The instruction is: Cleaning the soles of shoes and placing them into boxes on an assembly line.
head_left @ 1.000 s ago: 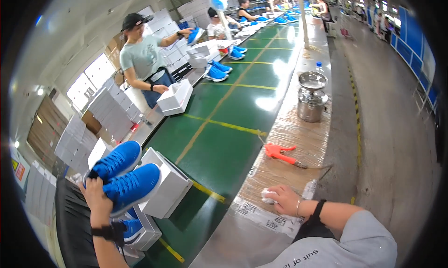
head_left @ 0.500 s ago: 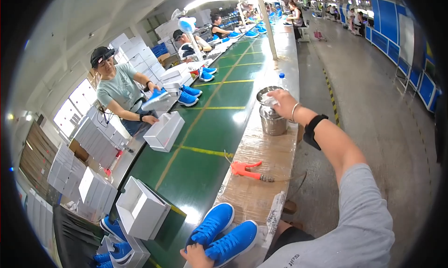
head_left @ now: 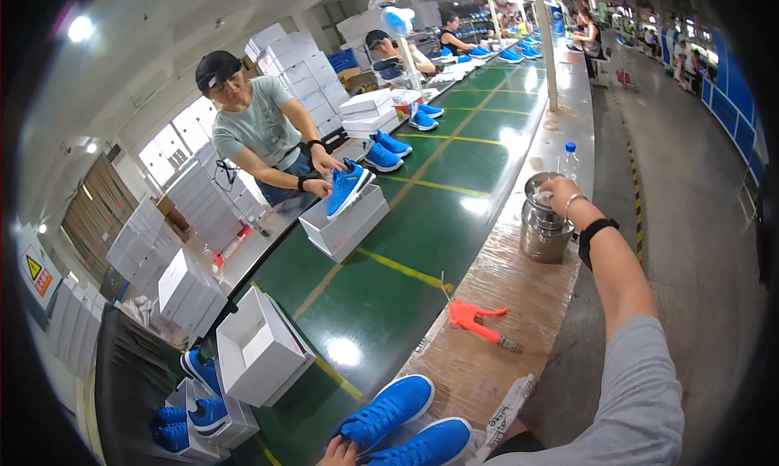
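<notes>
At the lower edge, my left hand [head_left: 339,451] is closed on the ankle opening of a blue sneaker [head_left: 391,409] with a white sole. Its pair, a second blue sneaker [head_left: 430,448], lies beside it on the wrapped bench top. My right hand [head_left: 561,194] reaches to the mouth of a shiny metal canister [head_left: 544,235], its fingers pinching a white wad [head_left: 542,197], perhaps cloth or tissue. The canister's inside is mostly hidden by that hand. Nearer to me on the bench lies an orange air blow gun [head_left: 475,318].
A green conveyor [head_left: 406,247] runs along my left. Across it a co-worker [head_left: 268,133] holds a blue sneaker [head_left: 349,188] over a white box [head_left: 345,223]. Empty white boxes [head_left: 260,348] sit nearer. Behind the canister stands a clear bottle [head_left: 570,162] with a blue cap.
The whole view has swung left, shifting the scene rightward. My right hand stays at the canister with the white wad. The co-worker has brought the sneaker over the box.
</notes>
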The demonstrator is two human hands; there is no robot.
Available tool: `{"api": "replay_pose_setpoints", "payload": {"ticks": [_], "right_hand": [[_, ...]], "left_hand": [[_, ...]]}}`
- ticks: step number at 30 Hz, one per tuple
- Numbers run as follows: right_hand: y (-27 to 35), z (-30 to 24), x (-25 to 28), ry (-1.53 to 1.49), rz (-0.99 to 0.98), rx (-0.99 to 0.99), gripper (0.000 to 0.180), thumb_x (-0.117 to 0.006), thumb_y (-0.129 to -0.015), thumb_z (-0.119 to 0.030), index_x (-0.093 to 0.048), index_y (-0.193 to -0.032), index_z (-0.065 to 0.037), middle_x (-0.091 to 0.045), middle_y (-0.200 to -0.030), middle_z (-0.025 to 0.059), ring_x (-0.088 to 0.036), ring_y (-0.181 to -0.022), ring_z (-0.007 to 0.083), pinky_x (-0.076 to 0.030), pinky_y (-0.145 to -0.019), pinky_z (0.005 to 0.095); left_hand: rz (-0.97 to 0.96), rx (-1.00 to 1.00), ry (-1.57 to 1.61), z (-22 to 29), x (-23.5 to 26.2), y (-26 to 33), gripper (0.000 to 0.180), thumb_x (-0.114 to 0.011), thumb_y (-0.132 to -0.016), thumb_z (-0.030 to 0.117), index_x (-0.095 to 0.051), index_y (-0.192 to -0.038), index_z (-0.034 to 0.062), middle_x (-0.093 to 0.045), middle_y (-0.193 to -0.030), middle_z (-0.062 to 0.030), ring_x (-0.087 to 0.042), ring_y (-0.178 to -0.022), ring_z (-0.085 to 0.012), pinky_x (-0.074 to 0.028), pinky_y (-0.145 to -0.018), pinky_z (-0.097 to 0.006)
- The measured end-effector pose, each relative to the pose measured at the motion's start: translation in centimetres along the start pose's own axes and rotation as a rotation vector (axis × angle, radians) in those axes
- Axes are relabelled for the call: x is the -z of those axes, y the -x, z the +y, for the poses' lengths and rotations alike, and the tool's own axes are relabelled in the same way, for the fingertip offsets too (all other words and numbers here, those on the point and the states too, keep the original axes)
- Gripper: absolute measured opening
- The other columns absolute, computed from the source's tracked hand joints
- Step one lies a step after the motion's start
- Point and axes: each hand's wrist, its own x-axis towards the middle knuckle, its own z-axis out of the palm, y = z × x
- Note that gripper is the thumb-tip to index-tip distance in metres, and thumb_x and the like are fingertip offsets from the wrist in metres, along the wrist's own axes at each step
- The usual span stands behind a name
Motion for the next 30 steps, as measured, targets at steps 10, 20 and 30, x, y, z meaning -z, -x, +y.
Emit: {"api": "replay_pose_setpoints", "payload": {"ticks": [10, 20, 30], "right_hand": [[5.4, -3.5, 3.9, -0.416, 0.500, 0.141, 0.027, -0.064, -0.077, -0.010, -0.064, -0.105, -0.008, -0.062, -0.097, 0.0168, -0.060, -0.089, 0.0300, -0.047, -0.081, 0.0357], [24.0, -7.3, -2.6, -2.071, -0.436, -0.500, 0.031, -0.055, -0.086, -0.007, -0.053, -0.116, -0.002, -0.062, -0.102, 0.0086, -0.062, -0.084, 0.0175, -0.052, -0.073, 0.0296], [35.0, -21.0, -7.9, -0.647, -0.006, 0.833, 0.023, -0.054, -0.082, -0.016, -0.060, -0.104, -0.013, -0.059, -0.100, 0.0119, -0.057, -0.091, 0.0300, -0.045, -0.083, 0.0391]], "left_hand": [[0.106, 0.144, 0.365, 3.2, 5.9, -1.7, 0.038, -0.073, -0.066, 0.041, -0.064, -0.067, 0.0040, -0.061, -0.064, -0.0090, -0.061, -0.066, -0.0286, -0.047, -0.067, -0.036], [0.540, 0.701, 2.621, 6.2, -6.9, -4.3, 0.062, -0.044, -0.085, 0.059, -0.052, -0.123, 0.0116, -0.056, -0.124, -0.0059, -0.051, -0.115, -0.0246, -0.041, -0.098, -0.044], [0.719, 0.776, 2.687, 7.7, -11.9, -2.7, 0.062, -0.051, -0.086, 0.050, -0.048, -0.125, 0.0017, -0.050, -0.128, -0.0154, -0.050, -0.116, -0.0316, -0.040, -0.099, -0.048]]}}
